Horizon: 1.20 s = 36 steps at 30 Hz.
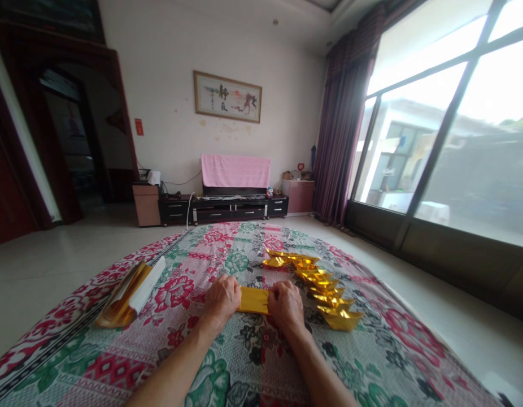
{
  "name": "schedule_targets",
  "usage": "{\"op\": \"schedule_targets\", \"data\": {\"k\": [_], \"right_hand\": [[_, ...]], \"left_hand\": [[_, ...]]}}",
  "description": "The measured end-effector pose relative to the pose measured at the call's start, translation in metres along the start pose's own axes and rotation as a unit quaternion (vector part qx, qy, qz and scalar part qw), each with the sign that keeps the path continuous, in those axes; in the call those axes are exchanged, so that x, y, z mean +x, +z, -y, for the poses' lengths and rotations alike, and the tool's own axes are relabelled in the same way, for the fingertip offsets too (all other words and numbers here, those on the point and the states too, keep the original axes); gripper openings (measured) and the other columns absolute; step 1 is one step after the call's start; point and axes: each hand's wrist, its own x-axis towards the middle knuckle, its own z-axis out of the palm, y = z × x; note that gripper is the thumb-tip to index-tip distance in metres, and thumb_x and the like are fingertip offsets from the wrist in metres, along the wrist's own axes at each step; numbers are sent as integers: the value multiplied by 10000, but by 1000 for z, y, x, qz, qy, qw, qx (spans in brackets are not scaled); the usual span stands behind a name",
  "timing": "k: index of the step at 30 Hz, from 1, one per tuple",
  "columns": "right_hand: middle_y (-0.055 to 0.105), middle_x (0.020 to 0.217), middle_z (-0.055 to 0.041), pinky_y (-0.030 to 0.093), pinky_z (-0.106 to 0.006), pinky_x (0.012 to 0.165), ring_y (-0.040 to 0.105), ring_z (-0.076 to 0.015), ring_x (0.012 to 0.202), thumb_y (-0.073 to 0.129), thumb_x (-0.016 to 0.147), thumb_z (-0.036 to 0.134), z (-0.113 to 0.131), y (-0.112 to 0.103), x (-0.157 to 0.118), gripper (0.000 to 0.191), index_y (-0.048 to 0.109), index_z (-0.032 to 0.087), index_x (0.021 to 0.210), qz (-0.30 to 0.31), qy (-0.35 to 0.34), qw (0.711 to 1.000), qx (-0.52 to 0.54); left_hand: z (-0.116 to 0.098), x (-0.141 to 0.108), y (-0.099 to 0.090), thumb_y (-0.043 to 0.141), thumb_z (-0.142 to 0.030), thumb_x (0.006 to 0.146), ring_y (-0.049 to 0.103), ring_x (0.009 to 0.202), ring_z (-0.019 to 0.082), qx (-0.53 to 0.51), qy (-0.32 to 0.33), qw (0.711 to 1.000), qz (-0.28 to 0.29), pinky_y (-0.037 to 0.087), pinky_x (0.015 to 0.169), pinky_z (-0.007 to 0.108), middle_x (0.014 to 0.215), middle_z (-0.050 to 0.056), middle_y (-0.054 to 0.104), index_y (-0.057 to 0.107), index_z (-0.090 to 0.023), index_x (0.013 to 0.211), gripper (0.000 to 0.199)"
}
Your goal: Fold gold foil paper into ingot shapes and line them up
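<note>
Between my hands a strip of folded gold paper (254,300) lies low over the cloth, its long side running left to right. My left hand (223,298) is closed on the strip's left end, fingers curled. At the right end my right hand (286,304) grips it the same way. Just right of that hand stand several folded gold paper ingots (340,317) in a slanting row. Off to the left rests a stack of gold and white paper sheets (128,297), partly curled.
A patterned floral cloth (172,350) covers the rounded table under everything. Beyond it are a low black TV cabinet (227,212) and a pink cloth (236,169) over a screen. Large windows (435,135) and a purple curtain (344,124) line the right side.
</note>
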Motion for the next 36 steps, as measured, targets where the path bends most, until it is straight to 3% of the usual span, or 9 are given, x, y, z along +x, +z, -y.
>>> {"op": "schedule_targets", "data": {"k": [4, 7, 10, 18, 23, 30, 36], "right_hand": [[569, 852, -66, 315, -275, 718, 479, -190, 806, 479, 735, 199, 0, 1, 0, 118, 586, 184, 784, -2, -1, 1000, 3], [542, 968, -67, 309, -273, 729, 470, -186, 849, 489, 725, 173, 1, 1, 0, 176, 579, 193, 875, -2, -16, 1000, 12], [514, 1044, -55, 292, -274, 722, 446, -191, 916, 495, 737, 175, 2, 0, -1, 151, 592, 218, 844, 7, -40, 999, 11], [557, 791, -9, 224, -291, 728, 426, -155, 801, 564, 737, 234, 3, -5, 2, 105, 640, 252, 667, 49, -130, 990, -1], [568, 816, -2, 229, -274, 704, 447, -134, 774, 503, 765, 202, 2, -4, 1, 171, 653, 262, 712, 76, -109, 991, 12], [540, 850, -20, 252, -273, 713, 442, -156, 790, 521, 748, 302, 8, -1, -13, 112, 600, 226, 775, 31, -98, 995, -9], [520, 889, -41, 261, -303, 770, 438, -187, 844, 531, 735, 422, 14, -5, -24, 232, 569, 217, 835, 23, -99, 994, -26]], "left_hand": [[0, -2, -2, 448, -230, 785, 536, 828, 181, -20, 15, 1000, -18, 390, 688, 267, 881, 46, 567, 550, -206, 966, 209], [-2, -5, -6, 425, -218, 808, 516, 835, 168, -20, 48, 998, -19, 388, 704, 258, 880, 46, 540, 561, -208, 914, 173], [-6, -6, -10, 413, -193, 818, 478, 889, 177, 10, 90, 996, -18, 381, 743, 266, 897, 57, 519, 577, -194, 829, 165], [-15, 1, -16, 345, -157, 847, 466, 881, 174, 50, 158, 984, 64, 388, 753, 271, 878, 55, 534, 610, -195, 775, 277], [-12, 3, -18, 341, -140, 839, 500, 832, 148, 28, 167, 979, 117, 395, 737, 240, 844, 46, 550, 610, -178, 767, 281], [-8, -11, -16, 353, -242, 856, 488, 878, 169, -4, 188, 981, 57, 383, 827, 289, 895, 61, 539, 599, -183, 857, 253], [-12, -28, -18, 442, -363, 817, 479, 885, 194, -19, 136, 990, 31, 368, 843, 329, 964, 65, 527, 595, -199, 936, 255]]}}
